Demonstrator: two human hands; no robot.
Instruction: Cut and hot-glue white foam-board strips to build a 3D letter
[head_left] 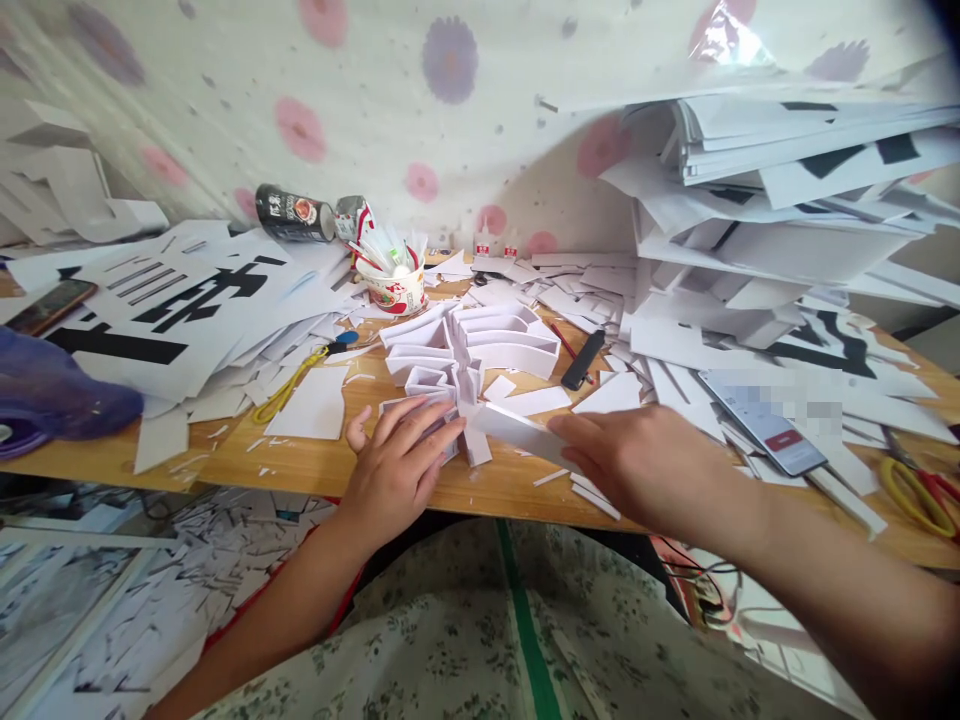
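A white raised character, built from thin upright walls like foam board, stands at the middle of the wooden table. My left hand lies over its near left part, fingers stretched and apart, covering some of the walls. Between the thumb and fingers of my right hand is a white strip. The strip slants left, its far end close to the near right side of the character; whether they touch I cannot tell.
Paper sheets and white offcuts cover both sides. A black tool, yellow-handled scissors, a paper cup of tools and a phone lie around. Stacked white boards rise at the right; more scissors rest below them.
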